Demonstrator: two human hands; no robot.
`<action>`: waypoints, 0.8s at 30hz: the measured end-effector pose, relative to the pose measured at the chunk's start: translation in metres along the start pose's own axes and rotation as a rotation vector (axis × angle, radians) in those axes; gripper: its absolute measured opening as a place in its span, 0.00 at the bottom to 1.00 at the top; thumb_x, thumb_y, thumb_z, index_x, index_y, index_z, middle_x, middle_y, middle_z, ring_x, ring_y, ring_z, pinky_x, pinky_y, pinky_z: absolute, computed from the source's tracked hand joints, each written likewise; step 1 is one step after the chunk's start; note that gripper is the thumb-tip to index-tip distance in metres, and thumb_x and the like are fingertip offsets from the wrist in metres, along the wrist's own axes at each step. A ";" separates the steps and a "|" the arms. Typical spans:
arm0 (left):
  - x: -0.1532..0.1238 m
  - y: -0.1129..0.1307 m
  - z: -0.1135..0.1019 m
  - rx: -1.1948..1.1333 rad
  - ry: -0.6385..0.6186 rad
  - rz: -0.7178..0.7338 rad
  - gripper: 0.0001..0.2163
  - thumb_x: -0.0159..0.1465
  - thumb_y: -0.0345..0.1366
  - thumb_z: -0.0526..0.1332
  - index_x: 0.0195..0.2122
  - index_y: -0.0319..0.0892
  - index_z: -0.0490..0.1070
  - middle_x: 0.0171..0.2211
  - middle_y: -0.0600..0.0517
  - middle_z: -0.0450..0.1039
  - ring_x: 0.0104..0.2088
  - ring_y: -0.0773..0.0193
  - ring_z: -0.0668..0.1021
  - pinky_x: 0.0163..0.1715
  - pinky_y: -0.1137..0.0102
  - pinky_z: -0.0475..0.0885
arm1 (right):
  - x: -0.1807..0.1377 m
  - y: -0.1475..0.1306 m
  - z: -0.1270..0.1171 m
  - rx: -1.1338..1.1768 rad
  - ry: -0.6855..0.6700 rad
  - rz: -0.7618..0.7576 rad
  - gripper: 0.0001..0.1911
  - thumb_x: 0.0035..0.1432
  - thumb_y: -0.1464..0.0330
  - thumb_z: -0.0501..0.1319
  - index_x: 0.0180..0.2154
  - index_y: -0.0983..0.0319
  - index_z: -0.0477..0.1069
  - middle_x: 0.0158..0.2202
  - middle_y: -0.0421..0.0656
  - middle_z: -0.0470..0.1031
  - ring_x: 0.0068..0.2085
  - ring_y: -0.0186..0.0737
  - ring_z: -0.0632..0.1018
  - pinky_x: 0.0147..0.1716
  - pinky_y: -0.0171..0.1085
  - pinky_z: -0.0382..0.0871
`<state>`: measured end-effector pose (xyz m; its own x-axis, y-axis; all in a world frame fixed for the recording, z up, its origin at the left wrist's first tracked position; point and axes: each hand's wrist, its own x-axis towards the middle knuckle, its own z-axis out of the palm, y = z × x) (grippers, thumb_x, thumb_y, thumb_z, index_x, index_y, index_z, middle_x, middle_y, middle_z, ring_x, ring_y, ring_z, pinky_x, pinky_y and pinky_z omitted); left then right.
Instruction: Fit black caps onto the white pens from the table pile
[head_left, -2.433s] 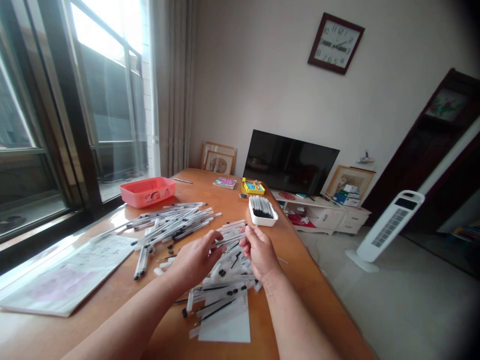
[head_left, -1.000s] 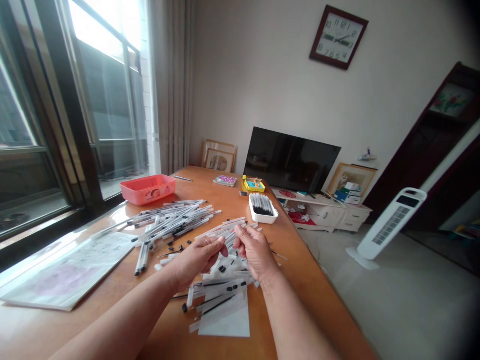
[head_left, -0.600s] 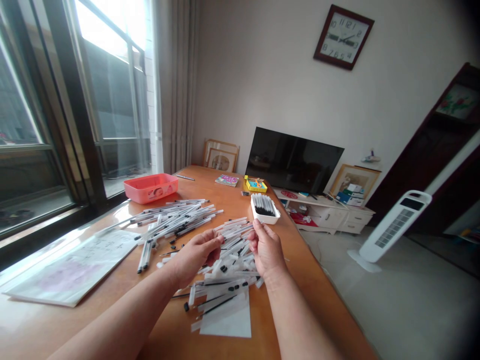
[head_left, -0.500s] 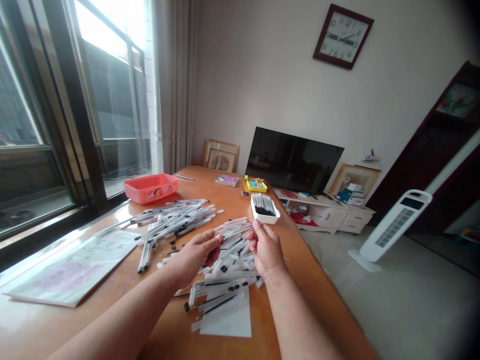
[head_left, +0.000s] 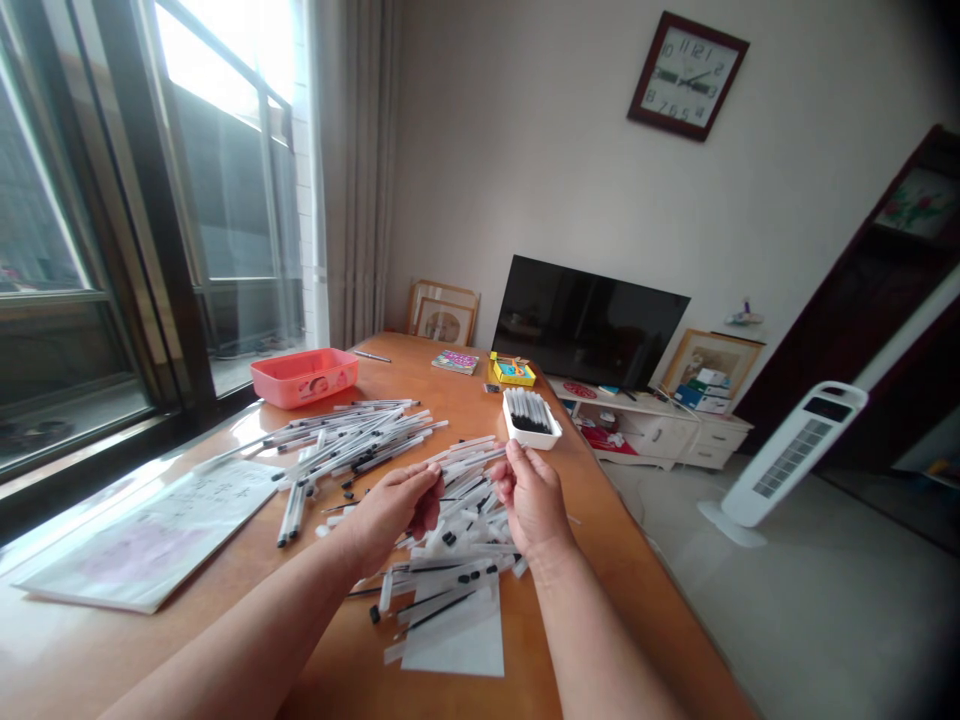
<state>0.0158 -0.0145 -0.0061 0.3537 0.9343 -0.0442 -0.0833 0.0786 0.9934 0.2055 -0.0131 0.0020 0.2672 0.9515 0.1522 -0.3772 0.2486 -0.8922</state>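
My left hand (head_left: 401, 502) is closed, thumb against forefinger, above the near side of a pile of pen parts. Facing it, my right hand (head_left: 531, 495) pinches as well. A thin translucent pen barrel (head_left: 476, 461) spans the gap, one end at each hand's fingertips; its ends are covered by the fingers. Below lie loose clear barrels, black refills and small black caps (head_left: 448, 538), partly on a white sheet (head_left: 480, 640). Beyond my right hand stands a white tray (head_left: 541, 439) of clear pens with black ends. Left of the pile lie assembled-looking pens (head_left: 360, 440).
A red plastic basket (head_left: 304, 382) stands by the window. A paper booklet (head_left: 142, 540) lies at the left. Farther back are a small yellow box (head_left: 513, 372) and a colourful booklet (head_left: 454, 361). The table's right edge (head_left: 660, 580) drops to the floor.
My left hand's fingertips have shifted slightly, and the barrel between the hands shows more plainly. My right hand keeps its pinch; the view has moved a little.
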 end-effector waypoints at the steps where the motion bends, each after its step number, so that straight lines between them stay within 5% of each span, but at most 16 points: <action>1: 0.000 0.000 0.000 -0.003 0.009 -0.021 0.23 0.67 0.59 0.55 0.31 0.42 0.68 0.20 0.54 0.68 0.20 0.67 0.67 0.21 0.72 0.59 | 0.000 0.000 0.000 -0.001 -0.004 -0.004 0.20 0.55 0.52 0.70 0.36 0.62 0.75 0.22 0.38 0.71 0.20 0.28 0.62 0.18 0.30 0.53; 7: 0.001 -0.001 -0.002 -0.030 0.004 0.063 0.20 0.65 0.56 0.63 0.34 0.42 0.68 0.26 0.54 0.72 0.24 0.68 0.69 0.26 0.72 0.62 | 0.001 0.002 -0.001 -0.005 0.000 -0.019 0.21 0.56 0.51 0.69 0.36 0.62 0.75 0.23 0.39 0.71 0.20 0.28 0.62 0.18 0.30 0.53; 12: 0.001 -0.001 -0.002 -0.005 0.028 -0.016 0.24 0.66 0.60 0.57 0.33 0.41 0.69 0.22 0.54 0.70 0.22 0.67 0.68 0.24 0.71 0.61 | -0.001 0.001 0.000 0.009 -0.018 -0.008 0.19 0.57 0.52 0.69 0.36 0.62 0.75 0.23 0.38 0.71 0.21 0.28 0.62 0.18 0.30 0.52; 24: 0.001 -0.003 -0.005 0.001 0.020 0.019 0.22 0.65 0.59 0.60 0.35 0.41 0.69 0.25 0.52 0.73 0.23 0.68 0.69 0.26 0.72 0.63 | -0.001 0.001 -0.001 -0.022 -0.018 -0.028 0.22 0.58 0.50 0.68 0.38 0.63 0.76 0.23 0.39 0.71 0.21 0.28 0.62 0.18 0.28 0.52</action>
<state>0.0114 -0.0115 -0.0095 0.3329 0.9426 -0.0277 -0.0885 0.0604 0.9942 0.2057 -0.0135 0.0004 0.2615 0.9473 0.1848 -0.3503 0.2716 -0.8964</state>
